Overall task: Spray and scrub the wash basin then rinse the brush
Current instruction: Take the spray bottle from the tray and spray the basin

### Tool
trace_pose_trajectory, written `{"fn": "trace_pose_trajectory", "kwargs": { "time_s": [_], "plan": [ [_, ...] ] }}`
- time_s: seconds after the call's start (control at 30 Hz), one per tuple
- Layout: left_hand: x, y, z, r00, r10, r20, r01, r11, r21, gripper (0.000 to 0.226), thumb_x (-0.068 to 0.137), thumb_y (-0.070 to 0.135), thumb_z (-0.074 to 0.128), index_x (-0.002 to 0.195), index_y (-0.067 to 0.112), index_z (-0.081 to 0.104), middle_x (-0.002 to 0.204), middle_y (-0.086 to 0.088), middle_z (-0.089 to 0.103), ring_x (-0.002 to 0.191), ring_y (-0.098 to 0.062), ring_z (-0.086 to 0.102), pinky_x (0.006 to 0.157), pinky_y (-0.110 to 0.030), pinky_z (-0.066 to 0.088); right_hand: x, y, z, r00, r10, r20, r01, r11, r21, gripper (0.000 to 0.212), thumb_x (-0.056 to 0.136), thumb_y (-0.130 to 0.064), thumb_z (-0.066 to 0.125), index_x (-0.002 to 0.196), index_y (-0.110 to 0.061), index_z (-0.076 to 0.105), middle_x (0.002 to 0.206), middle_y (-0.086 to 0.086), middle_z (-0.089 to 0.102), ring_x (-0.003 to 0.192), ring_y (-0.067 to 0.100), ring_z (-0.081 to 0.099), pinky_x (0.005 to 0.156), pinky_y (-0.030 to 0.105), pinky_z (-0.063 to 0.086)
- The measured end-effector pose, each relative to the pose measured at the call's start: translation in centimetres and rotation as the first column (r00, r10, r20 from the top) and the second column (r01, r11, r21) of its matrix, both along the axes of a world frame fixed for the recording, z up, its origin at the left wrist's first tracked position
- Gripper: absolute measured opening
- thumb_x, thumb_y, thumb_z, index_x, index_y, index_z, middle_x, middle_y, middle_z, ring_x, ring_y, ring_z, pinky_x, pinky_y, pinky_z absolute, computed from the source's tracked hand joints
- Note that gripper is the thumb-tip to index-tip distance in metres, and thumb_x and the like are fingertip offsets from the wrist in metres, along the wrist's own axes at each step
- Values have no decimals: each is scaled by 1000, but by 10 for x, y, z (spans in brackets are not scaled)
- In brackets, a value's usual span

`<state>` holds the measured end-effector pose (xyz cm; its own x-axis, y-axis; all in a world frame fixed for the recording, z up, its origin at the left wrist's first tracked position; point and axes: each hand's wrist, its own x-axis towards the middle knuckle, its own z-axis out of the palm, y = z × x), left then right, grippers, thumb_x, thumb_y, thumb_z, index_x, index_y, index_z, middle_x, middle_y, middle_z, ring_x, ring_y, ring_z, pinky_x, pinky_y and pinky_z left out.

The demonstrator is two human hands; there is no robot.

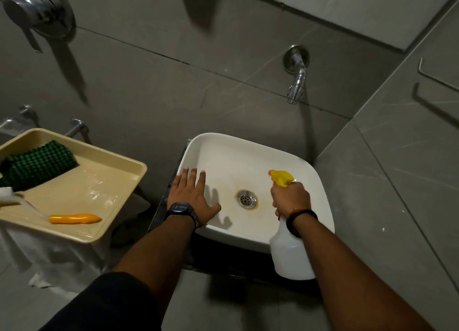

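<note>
A white square wash basin [308,166] stands below a wall tap, with a metal drain [246,199] ringed by a brownish stain. My left hand [191,196] lies flat on the basin's left rim, fingers spread and holding nothing. My right hand [290,197] grips the neck of a white spray bottle [290,253] with a yellow trigger head [280,178], its nozzle pointing left over the bowl. A brush with an orange handle [74,218] and a white head lies in a beige tray at the left.
The beige tray [119,194] holds a green textured scrub pad [37,165] and looks wet. A chrome tap [296,82] sticks out of the grey tiled wall above the basin. More chrome fittings [37,10] are at the upper left. A tiled wall closes the right side.
</note>
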<state>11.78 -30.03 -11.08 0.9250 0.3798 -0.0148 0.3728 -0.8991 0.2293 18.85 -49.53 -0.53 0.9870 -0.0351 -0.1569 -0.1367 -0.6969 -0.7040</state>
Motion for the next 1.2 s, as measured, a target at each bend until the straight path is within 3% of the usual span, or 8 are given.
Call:
{"fn": "trace_pose_trajectory", "kwargs": {
  "time_s": [0.13, 0.23, 0.3, 0.4, 0.67, 0.77, 0.93, 1.2],
  "plan": [
    [0, 0, -1, 1000, 1, 1, -1, 1000, -4, 98, 74, 73, 31, 149, 20, -4, 160, -8, -3, 145, -27, -10, 118, -44, -4, 7, -17, -1, 999, -40, 0, 40, 997, -65, 34, 67, -26, 47, 93, -18, 67, 72, 13, 69, 49, 29, 63, 62, 41, 60],
    [0, 1, -2, 1000, -3, 0, 3, 1000, 2, 98, 73, 73, 33, 149, 22, -4, 160, -8, -3, 145, -27, -10, 118, -45, -4, 4, -30, -2, 995, -36, -93, 29, 997, -76, 35, 69, -22, 48, 99, -18, 67, 78, 17, 70, 54, 30, 63, 53, 35, 56],
    [1, 1, -2, 1000, -9, -1, 9, 1000, 10, 97, 73, 73, 33, 149, 25, -2, 160, -8, -2, 145, -28, -10, 118, -46, -4, -1, -37, -2, 984, -4, -179, -8, 998, -65, 37, 68, -18, 47, 99, -16, 67, 70, 17, 68, 44, 24, 56, 43, 24, 48],
    [1, 1, -2, 1000, -15, -13, 16, 1000, 22, 93, 73, 74, 33, 149, 29, 2, 160, -8, -1, 145, -29, -10, 117, -46, -4, -10, -41, 0, 958, 81, -274, -85, 996, -4, 40, 66, -14, 46, 98, -21, 69, 58, 13, 60, 43, 24, 51, 41, 23, 41],
    [2, 1, -3, 1000, -9, -24, 11, 999, 48, 92, 72, 76, 31, 148, 31, 4, 160, -7, 0, 145, -29, -9, 116, -47, -5, -12, -33, -1, 972, 168, -166, -155, 984, 88, 46, 67, -18, 48, 102, -36, 70, 57, 10, 62, 49, 23, 54, 40, 24, 42],
    [2, 1, -4, 1000, -3, -9, 3, 999, 48, 93, 71, 75, 30, 148, 31, 5, 160, -7, 1, 145, -29, -8, 116, -46, -5, -9, -29, -4, 990, 104, -96, -98, 993, 64, 38, 67, -25, 50, 97, -30, 71, 58, 9, 64, 40, 20, 52, 41, 27, 47],
    [3, 2, -6, 1000, 0, 10, 0, 999, 44, 94, 70, 75, 30, 148, 30, 6, 160, -7, 2, 145, -29, -8, 116, -46, -5, -2, -29, -10, 998, -60, 4, 60, 998, -28, 30, 67, -38, 53, 83, -18, 69, 65, 12, 68, 52, 31, 63, 64, 46, 60],
    [4, 3, -7, 1000, 0, 23, 0, 1000, 29, 95, 69, 75, 32, 149, 29, 7, 160, -7, 2, 145, -28, -8, 116, -46, -5, -10, -8, -3, 999, -11, 52, 6, 997, 78, 27, 67, -38, 52, 77, -19, 68, 64, 13, 69, 45, 27, 59, 62, 49, 60]
  ]
}}
